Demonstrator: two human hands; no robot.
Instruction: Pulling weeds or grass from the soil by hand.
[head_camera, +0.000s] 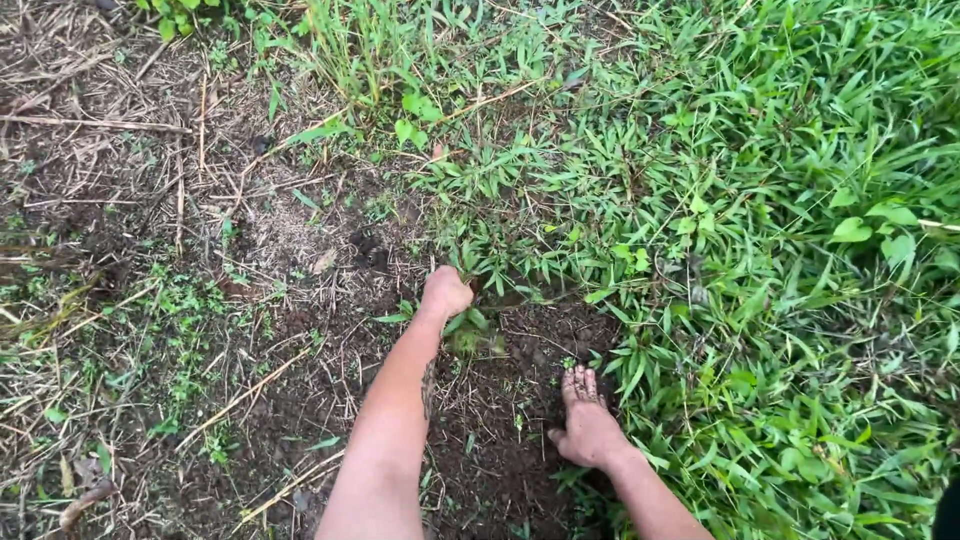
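Both hands work low over dark bare soil (490, 420), the forearms coming in from the near edge of the view. Nearest is the right hand (588, 425), lying palm down on the soil with its fingers (580, 383) stretched forward and close together, caked in dirt; it grips nothing that can be seen, and its fingertips end just short of the green blades ahead of it and to its right. Farther out, the left hand (445, 292) is curled into a fist, closed on a tuft of grass (500, 275) at the edge of the green mat; the blades fan out just beyond its knuckles and to their right, and what exactly lies inside the fist is hidden. Between the two hands lies a patch of loose, crumbly earth with a few small sprouts (465, 335) just on the near side of the left hand.

To the right of both hands, and beyond them, a thick mat of broad-bladed grass (780, 250) covers the ground, with some rounder leaves (860, 225) mixed in, well apart from the hands. To the left of the left arm the ground is mostly dry: scattered straw stalks (240, 395), brown litter and thin patches of tiny green weeds (180, 300). Farthest off, past the left hand, taller grass stems (350, 50) rise beside more dry stalks (90, 120).
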